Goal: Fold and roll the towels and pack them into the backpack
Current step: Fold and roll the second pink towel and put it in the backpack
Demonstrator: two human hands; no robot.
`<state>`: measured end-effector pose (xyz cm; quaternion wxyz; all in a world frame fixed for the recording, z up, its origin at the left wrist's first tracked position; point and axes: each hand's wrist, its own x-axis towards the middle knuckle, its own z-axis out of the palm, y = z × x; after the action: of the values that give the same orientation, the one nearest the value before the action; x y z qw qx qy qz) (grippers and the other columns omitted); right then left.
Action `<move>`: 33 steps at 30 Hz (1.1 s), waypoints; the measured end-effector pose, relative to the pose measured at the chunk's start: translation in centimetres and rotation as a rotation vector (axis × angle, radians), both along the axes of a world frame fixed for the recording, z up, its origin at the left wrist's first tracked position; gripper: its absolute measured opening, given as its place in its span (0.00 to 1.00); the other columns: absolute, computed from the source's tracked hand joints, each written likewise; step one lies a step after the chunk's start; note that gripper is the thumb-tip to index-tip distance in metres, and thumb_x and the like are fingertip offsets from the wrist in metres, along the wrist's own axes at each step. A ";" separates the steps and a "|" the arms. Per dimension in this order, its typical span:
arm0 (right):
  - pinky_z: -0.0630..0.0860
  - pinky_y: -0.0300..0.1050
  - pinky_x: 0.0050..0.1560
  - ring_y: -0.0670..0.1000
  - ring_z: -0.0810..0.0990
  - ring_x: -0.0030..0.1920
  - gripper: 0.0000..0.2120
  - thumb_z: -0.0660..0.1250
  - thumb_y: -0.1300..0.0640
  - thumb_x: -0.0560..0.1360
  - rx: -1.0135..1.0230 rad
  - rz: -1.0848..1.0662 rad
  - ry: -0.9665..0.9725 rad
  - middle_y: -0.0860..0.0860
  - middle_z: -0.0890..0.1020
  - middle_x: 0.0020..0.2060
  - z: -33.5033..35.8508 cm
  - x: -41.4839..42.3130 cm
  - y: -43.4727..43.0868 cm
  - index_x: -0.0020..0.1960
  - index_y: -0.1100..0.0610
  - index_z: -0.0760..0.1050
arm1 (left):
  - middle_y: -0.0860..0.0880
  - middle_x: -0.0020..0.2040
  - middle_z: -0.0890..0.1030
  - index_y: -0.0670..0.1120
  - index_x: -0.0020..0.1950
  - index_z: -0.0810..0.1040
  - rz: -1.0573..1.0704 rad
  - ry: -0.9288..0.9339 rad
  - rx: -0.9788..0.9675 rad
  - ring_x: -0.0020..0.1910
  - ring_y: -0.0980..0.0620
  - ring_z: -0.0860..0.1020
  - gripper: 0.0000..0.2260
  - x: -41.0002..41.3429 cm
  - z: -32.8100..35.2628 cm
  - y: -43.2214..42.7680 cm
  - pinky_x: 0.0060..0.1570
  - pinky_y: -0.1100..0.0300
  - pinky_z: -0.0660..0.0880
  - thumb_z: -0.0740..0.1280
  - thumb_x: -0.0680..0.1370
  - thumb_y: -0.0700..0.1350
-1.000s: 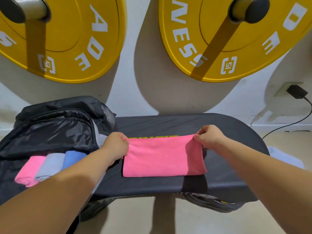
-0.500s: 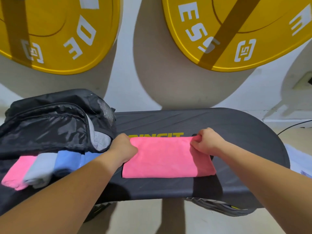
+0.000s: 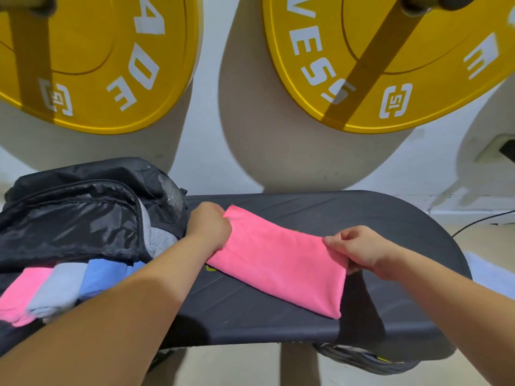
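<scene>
Weight plates: two yellow discs with white lettering hang on the wall, one [image 3: 92,59] at the left and one [image 3: 390,51] at the right, both behind the bench.
Bench: a black padded top [image 3: 376,218] runs across the view, and the backpack and the towel sit on it.
Backpack: black, at the left end of the bench [image 3: 69,215], with its main compartment open toward the camera.
Folded pink towel: a flat rectangle [image 3: 278,263] aslant on the bench, its left end farther off and its right end nearer, stretched between the two hands.
Rolled towels: three side by side in the backpack's opening, pink [image 3: 19,299], grey [image 3: 55,288] and blue [image 3: 103,277], each touching the next.
Left hand: at the towel's far left corner [image 3: 210,227], just beside the backpack, fingers curled tight on the cloth.
Right hand: at the upper corner of the towel's right edge [image 3: 359,249], thumb on top and fingers curled round the edge, pinching it.
Cable: a thin black line [image 3: 479,221] on the floor at the far right.
</scene>
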<state>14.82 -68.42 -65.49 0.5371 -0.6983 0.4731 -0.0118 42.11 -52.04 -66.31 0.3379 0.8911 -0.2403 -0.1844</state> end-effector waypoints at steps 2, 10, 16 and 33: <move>0.76 0.41 0.27 0.50 0.77 0.25 0.09 0.71 0.57 0.78 0.031 0.054 0.093 0.54 0.79 0.29 0.2 -1.2 0.0 0.40 0.60 0.81 | 0.42 0.36 0.85 0.45 0.34 0.80 -0.006 -0.093 -0.076 0.37 0.42 0.84 0.07 -0.7 0.5 -1.6 0.45 0.51 0.83 0.68 0.72 0.39; 0.79 0.42 0.29 0.53 0.82 0.29 0.09 0.73 0.56 0.76 0.140 0.171 0.281 0.58 0.83 0.32 0.8 -3.7 -0.7 0.44 0.62 0.81 | 0.44 0.62 0.81 0.44 0.66 0.79 -0.283 -0.088 -0.120 0.58 0.46 0.81 0.20 -3.8 -0.1 -4.2 0.59 0.56 0.76 0.72 0.74 0.38; 0.77 0.42 0.25 0.51 0.81 0.25 0.17 0.67 0.49 0.78 -0.110 0.254 0.459 0.57 0.84 0.30 0.0 -1.9 -0.6 0.45 0.64 0.81 | 0.45 0.47 0.84 0.48 0.58 0.75 -0.274 -0.007 0.233 0.48 0.42 0.82 0.17 -5.2 -1.4 -1.2 0.48 0.52 0.80 0.72 0.72 0.49; 0.79 0.45 0.35 0.51 0.79 0.26 0.19 0.66 0.45 0.75 -0.221 0.662 0.453 0.54 0.84 0.29 -0.2 1.5 5.9 0.31 0.56 0.77 | 0.49 0.47 0.81 0.45 0.53 0.83 -0.412 -0.223 0.020 0.42 0.52 0.77 0.09 -3.5 -0.8 2.4 0.43 0.62 0.69 0.71 0.73 0.40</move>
<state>16.36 -62.50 -65.68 0.3160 -0.8510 0.3254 0.2647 38.63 -49.63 -67.10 0.2557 0.8414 -0.4512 -0.1521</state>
